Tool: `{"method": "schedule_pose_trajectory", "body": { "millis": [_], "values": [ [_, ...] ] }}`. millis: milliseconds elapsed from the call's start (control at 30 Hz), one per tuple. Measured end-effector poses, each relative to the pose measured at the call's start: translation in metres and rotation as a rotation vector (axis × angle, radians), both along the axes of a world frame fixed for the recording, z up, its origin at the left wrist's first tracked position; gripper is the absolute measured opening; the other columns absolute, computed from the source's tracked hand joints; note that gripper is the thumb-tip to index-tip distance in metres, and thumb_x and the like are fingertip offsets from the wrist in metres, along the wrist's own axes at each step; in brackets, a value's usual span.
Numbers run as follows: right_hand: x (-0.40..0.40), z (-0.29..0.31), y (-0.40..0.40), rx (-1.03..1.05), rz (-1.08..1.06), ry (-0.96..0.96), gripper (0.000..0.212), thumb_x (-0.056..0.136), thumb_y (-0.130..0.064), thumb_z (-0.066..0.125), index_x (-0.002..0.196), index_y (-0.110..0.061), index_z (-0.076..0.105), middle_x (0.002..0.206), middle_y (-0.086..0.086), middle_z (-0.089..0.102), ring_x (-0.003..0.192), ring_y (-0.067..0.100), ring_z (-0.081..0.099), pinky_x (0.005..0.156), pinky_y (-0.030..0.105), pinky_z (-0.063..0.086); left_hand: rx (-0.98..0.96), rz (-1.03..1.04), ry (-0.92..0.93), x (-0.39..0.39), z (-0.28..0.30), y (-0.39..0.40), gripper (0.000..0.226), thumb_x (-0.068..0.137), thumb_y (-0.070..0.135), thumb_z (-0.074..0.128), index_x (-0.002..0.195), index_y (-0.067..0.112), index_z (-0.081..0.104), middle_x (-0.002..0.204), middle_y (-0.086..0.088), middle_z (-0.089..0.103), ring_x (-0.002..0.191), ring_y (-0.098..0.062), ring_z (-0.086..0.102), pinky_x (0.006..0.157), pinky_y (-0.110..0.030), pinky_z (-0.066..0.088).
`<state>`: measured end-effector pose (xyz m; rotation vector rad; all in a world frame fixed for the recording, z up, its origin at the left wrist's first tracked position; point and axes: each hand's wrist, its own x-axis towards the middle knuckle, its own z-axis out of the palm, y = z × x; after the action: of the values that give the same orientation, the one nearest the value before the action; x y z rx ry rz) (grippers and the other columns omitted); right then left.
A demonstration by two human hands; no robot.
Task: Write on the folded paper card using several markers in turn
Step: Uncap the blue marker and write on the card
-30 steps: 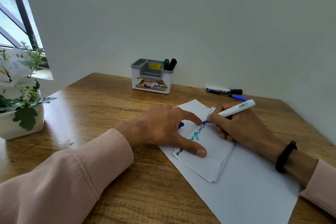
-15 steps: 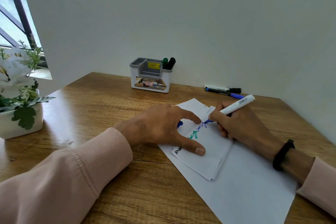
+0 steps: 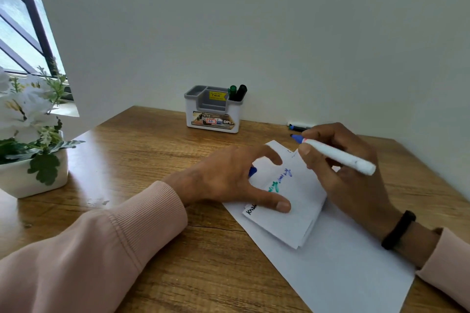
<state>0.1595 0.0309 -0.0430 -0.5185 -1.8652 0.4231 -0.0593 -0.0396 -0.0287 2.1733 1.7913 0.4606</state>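
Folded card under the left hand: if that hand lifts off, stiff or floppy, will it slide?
The folded card is probably light and floppy: its thin layers fan apart at the near corner. It likely slides easily, since it lies on a smooth paper sheet and only the left hand pins it.

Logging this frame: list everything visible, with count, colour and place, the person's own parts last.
folded paper card: 1, white with black, green and blue writing, on the sheet
paper sheet: 1, white, on the table
blue marker: 1, white barrel, blue tip, lifted off the card
cap: 1, blue, under the left hand
pen holder: 1, white and grey, by the wall
markers in holder: 2, green and black caps
pens by wall: partly hidden, count unclear
potted plant: 1, white pot, far left
table: wooden
window: upper left
wristband: 1, black, right wrist
left hand: presses the card
right hand: holds the marker
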Motion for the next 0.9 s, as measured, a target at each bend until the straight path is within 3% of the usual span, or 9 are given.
{"method": "schedule_pose_trajectory", "body": {
  "millis": [133,233,333,433,567,733,900],
  "values": [
    [0.006,0.001,-0.015,0.148,0.086,-0.031,0.028,0.099,-0.030,0.063,0.114,-0.009,0.075,0.100,0.001,0.079,0.083,0.023,0.075,0.068,0.038,0.057,0.204,0.011,-0.127,-0.001,0.002,-0.003,0.036,0.079,0.063,0.075,0.082,0.033,0.056,0.075,0.016,0.056,0.066,-0.002,0.050,0.055,-0.014,0.038],
    [0.010,0.002,-0.024,0.276,0.129,-0.075,0.032,0.102,-0.027,0.055,0.120,-0.008,0.073,0.112,0.001,0.079,0.093,0.017,0.077,0.076,0.034,0.058,0.250,0.017,-0.204,-0.002,0.001,-0.003,0.039,0.089,0.033,0.078,0.064,0.021,0.050,0.056,0.013,0.047,0.054,-0.005,0.043,0.052,-0.014,0.037],
    [0.006,0.002,-0.030,0.432,0.101,-0.161,0.033,0.098,-0.023,0.057,0.119,-0.005,0.075,0.111,0.004,0.079,0.083,0.025,0.075,0.073,0.037,0.058,0.225,0.036,-0.236,-0.003,0.001,-0.004,0.043,0.089,0.022,0.077,0.061,0.021,0.045,0.055,0.012,0.044,0.052,-0.005,0.039,0.051,-0.014,0.035],
    [0.001,0.002,-0.032,0.512,0.117,-0.242,0.028,0.091,-0.017,0.063,0.113,-0.005,0.076,0.100,0.004,0.078,0.068,0.021,0.068,0.066,0.035,0.055,0.180,0.016,-0.246,-0.001,0.002,-0.005,0.043,0.090,0.020,0.074,0.061,0.022,0.043,0.060,0.005,0.050,0.055,-0.006,0.041,0.053,-0.017,0.034],
    [0.002,0.003,-0.032,0.521,0.132,-0.301,0.027,0.089,-0.017,0.063,0.107,-0.002,0.077,0.094,0.006,0.077,0.072,0.022,0.070,0.067,0.039,0.057,0.154,-0.023,-0.244,0.001,0.005,-0.006,0.022,0.091,0.016,0.073,0.076,0.011,0.058,0.068,0.004,0.056,0.061,-0.011,0.048,0.060,-0.031,0.041],
    [0.001,0.003,-0.033,0.473,0.131,-0.374,0.027,0.092,-0.019,0.061,0.109,-0.006,0.077,0.087,0.002,0.074,0.067,0.015,0.064,0.063,0.034,0.053,0.204,-0.074,-0.193,0.004,0.007,-0.007,0.032,0.091,0.009,0.072,0.076,0.031,0.053,0.072,0.014,0.056,0.065,-0.004,0.050,0.059,-0.017,0.038],
    [0.001,0.003,-0.033,0.417,0.122,-0.438,0.027,0.094,-0.024,0.061,0.113,-0.012,0.075,0.091,-0.004,0.074,0.069,0.010,0.063,0.062,0.032,0.053,0.303,-0.080,-0.050,0.007,0.002,-0.008,0.018,0.091,0.011,0.069,0.091,0.026,0.060,0.086,0.010,0.063,0.079,-0.011,0.057,0.068,-0.034,0.050]
  ]
}}
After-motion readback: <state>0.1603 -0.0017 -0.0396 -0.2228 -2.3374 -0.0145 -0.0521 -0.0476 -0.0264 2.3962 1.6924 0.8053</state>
